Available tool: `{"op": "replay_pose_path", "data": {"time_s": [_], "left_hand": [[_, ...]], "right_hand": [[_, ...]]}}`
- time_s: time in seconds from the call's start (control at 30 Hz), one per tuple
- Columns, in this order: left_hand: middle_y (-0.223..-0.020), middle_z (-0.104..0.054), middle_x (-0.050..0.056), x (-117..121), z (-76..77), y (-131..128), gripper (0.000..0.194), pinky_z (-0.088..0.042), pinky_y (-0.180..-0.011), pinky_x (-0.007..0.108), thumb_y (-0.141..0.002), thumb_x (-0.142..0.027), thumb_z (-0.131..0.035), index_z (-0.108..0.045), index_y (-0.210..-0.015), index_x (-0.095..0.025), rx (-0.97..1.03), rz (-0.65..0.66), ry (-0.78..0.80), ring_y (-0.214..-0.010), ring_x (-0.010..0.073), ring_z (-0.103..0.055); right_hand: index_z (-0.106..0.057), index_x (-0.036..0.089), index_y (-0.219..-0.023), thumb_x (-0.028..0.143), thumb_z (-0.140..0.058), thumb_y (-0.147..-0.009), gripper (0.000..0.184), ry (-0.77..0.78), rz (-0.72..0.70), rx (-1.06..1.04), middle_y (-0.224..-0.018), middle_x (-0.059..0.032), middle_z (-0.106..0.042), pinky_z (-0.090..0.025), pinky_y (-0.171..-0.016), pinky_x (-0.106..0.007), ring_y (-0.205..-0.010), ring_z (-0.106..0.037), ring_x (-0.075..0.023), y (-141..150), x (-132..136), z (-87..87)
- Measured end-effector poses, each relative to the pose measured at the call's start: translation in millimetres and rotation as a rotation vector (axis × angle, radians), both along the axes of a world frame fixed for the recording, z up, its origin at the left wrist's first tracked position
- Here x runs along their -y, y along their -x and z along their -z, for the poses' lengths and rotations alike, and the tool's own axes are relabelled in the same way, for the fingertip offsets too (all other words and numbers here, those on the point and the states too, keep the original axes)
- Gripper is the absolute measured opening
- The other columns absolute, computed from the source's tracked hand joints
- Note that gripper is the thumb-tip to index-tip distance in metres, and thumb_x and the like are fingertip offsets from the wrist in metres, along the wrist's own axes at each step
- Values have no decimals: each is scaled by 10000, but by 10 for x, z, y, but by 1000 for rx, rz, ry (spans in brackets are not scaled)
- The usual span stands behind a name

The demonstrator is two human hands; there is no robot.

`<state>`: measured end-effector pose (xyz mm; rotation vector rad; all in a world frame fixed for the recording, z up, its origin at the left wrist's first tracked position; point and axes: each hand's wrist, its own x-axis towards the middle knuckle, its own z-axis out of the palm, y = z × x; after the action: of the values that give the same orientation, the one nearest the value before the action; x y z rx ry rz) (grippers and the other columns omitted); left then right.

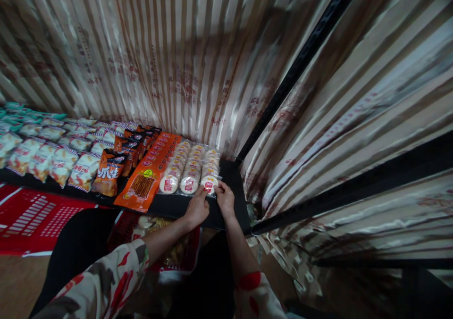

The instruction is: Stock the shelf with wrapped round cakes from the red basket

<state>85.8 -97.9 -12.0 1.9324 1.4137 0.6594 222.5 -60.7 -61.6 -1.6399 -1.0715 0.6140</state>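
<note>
Both my hands rest at the front of a black shelf [233,201]. My left hand [197,209] and my right hand [225,198] pinch the near edge of a clear pack of round white cakes [209,183], the front one of the rightmost row. Two more rows of the same round cake packs [184,168] lie beside it to the left. Fingers of both hands are closed on the wrapper. My sleeves are pale with red floral print.
Left of the cakes lie a long orange snack pack [146,180], dark orange bags [108,172] and rows of white snack bags [42,161]. A striped shiny curtain [184,59] hangs behind and to the right. A red box [31,217] sits below the shelf.
</note>
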Motion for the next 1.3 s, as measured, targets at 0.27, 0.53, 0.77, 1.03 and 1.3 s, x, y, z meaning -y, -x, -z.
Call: {"op": "replay_pose_path", "data": {"time_s": [0.27, 0.53, 0.77, 1.03, 1.3], "left_hand": [[-1376, -423, 145, -63, 23, -16, 494, -287, -1098, 320, -757, -46, -431, -498, -1246, -51, -30, 49, 18, -1289, 215, -370], [-1384, -406, 165, -54, -31, -44, 523, -284, -1100, 321, -752, -39, -427, -470, -1273, -31, -82, 74, 37, -1293, 223, -363], [-1381, -399, 190, -64, 35, -58, 532, -260, -1109, 332, -737, -17, -413, -468, -1264, 14, -108, 114, 4, -1305, 244, -333], [-1378, -411, 174, -49, 41, -51, 570, -247, -1110, 342, -720, -29, -429, -448, -1289, -14, -152, 132, -7, -1311, 250, -317], [-1319, -483, 121, 7, 73, -14, 486, -297, -1080, 367, -717, -23, -439, -557, -1180, -113, -45, 84, -74, -1251, 232, -385]], "right_hand": [[-675, 155, -971, 393, -550, -680, 397, 15, 19, 58, -901, -65, -640, -477, -667, -260, -695, -584, -141, 1, -78, 11], [-658, 148, -988, 359, -540, -699, 376, 27, 39, 82, -905, -70, -650, -479, -701, -263, -724, -599, -143, 24, -96, 20], [-621, 131, -1061, 381, -495, -757, 413, -45, 63, 185, -919, -100, -647, -474, -750, -294, -797, -599, -171, 81, -41, 49], [-602, 106, -1100, 411, -429, -804, 458, -47, 43, 248, -977, -139, -617, -484, -750, -316, -820, -593, -189, 98, -3, 76], [-569, 75, -1116, 414, -418, -805, 485, -93, 152, 276, -1113, -193, -571, -448, -855, -383, -981, -550, -236, 219, 172, 8]]}}
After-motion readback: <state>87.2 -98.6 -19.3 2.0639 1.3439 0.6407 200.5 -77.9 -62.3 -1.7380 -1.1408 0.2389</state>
